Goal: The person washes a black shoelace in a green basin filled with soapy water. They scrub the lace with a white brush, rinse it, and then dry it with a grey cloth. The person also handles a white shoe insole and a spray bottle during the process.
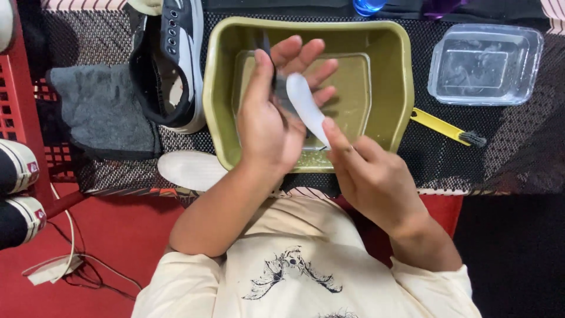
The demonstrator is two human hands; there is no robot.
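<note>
Both hands grip a white, tongue-shaped foam insole (pixel 306 109) over the olive-green plastic basin (pixel 400 82), likely so drips fall inside: the left hand (pixel 268 126) cradles its upper end, the right hand (pixel 368 171) pinches its lower tip.

One camera, worn on the person's head, looked almost straight down from close range. Its near edge took in the wearer's own chest and cream shirt (pixel 306 271), and both forearms ran up from there into the middle of the frame. The olive-green basin (pixel 400 70) sat at centre, cut by nothing, while the far edge clipped the mat's back border. The view reached left to a red crate (pixel 17 106) and right to a clear plastic tub (pixel 485 63). No second view existed to overlap with it.
</note>
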